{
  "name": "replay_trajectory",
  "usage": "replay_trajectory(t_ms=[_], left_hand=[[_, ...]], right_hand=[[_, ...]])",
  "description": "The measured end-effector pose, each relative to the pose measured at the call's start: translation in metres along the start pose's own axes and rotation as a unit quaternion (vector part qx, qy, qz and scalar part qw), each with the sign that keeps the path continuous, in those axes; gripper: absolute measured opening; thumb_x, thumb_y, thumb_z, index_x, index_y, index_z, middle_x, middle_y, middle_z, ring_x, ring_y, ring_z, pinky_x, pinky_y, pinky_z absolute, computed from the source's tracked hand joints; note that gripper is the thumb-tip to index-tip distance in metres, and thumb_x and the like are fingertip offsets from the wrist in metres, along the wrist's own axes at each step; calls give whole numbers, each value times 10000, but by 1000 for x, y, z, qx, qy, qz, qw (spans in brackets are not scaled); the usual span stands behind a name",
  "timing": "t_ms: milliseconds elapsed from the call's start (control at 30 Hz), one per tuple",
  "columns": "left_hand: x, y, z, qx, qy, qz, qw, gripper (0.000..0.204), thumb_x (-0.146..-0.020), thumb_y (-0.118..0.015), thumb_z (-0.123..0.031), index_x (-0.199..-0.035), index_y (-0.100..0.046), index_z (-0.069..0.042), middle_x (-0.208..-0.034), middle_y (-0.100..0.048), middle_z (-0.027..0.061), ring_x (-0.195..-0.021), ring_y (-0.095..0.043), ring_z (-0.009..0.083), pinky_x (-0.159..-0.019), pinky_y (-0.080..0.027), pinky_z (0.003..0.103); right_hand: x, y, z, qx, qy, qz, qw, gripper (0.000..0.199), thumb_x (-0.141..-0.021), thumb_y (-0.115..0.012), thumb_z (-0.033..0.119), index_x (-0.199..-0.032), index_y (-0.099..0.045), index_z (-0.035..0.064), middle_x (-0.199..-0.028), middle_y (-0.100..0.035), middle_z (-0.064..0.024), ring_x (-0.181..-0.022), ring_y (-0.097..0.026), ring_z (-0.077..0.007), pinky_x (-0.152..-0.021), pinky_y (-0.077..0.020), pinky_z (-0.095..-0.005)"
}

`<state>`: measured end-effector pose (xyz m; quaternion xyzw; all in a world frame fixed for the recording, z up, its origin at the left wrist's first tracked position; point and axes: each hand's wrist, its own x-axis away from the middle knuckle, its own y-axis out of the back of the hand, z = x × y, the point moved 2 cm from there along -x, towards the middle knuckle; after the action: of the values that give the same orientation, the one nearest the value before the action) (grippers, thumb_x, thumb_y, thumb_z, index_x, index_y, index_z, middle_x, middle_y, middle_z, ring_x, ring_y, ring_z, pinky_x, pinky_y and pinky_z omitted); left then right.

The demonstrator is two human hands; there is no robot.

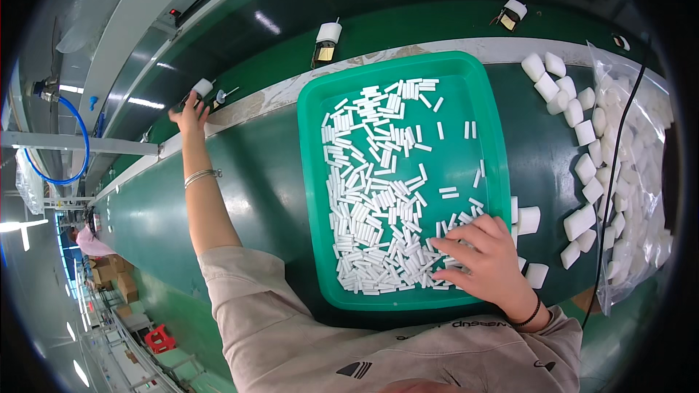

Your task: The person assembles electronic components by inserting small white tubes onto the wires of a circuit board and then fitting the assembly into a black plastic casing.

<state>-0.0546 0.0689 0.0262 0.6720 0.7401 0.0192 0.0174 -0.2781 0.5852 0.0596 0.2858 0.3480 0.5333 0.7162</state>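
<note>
My left arm stretches out to the far left, and my left hand [190, 114] hangs over the dark green belt with its fingers apart. Just beyond its fingertips is a part with a white block-shaped top [202, 88]; whether they touch cannot be told. Beside it lies a small white piece with a thin pin [226, 94]. My right hand [489, 256] is low over the near right corner of a green tray [498, 153]. Its thumb and fingers are spread above loose short white sticks [368, 229], nothing visibly gripped. These sticks lie heaped mostly along the tray's left and near sides.
Two more white-topped parts, one left [328, 36] and one right [512, 14], sit on the far belt behind a pale rail [255, 108]. Right of the tray, white foam-like blocks [580, 222] spill from a clear plastic bag [632, 175]. A black cable [619, 131] crosses the bag.
</note>
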Motion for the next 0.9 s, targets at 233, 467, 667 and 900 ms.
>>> replay_trajectory(t_ms=[233, 467, 667, 900], left_hand=[[4, -6, 9, -527, -261, 17, 808, 536, -644, -683, -493, -962, -587, -73, -1180, -418, 188, -1112, -367, 328, -962, -288, 359], [55, -45, -20, -491, -377, 86, 781, 237, -687, -672, -321, -759, -629, -99, -927, -584, 75, -929, -488, 261, -842, -347, 362], [144, -85, -57, -404, -414, 143, 803, 160, -740, -641, -178, -848, -619, -62, -771, -561, 56, -738, -496, 162, -651, -397, 275], [299, -117, -66, -18, -160, 528, 834, 115, -872, -463, -59, -985, -466, -35, -843, -548, 20, -750, -467, 68, -681, -366, 195]], right_hand=[[-4, 0, 4, -4, 13, 65, 998, 350, -506, -723, 311, -785, -593, 142, -800, -496, 36, -793, -451, -167, -653, -343, -314], [1, -4, 4, 17, 23, 73, 997, 227, -548, -697, 187, -696, -538, 118, -777, -477, 17, -821, -461, -165, -690, -360, -317], [2, -5, 3, -7, 82, -13, 996, 191, -578, -668, 128, -713, -536, 99, -870, -518, 18, -841, -474, -162, -700, -378, -307], [10, 3, -7, -276, -90, -121, 949, 135, -703, -673, 91, -806, -598, 44, -708, -610, -68, -595, -585, -187, -528, -442, -264]])
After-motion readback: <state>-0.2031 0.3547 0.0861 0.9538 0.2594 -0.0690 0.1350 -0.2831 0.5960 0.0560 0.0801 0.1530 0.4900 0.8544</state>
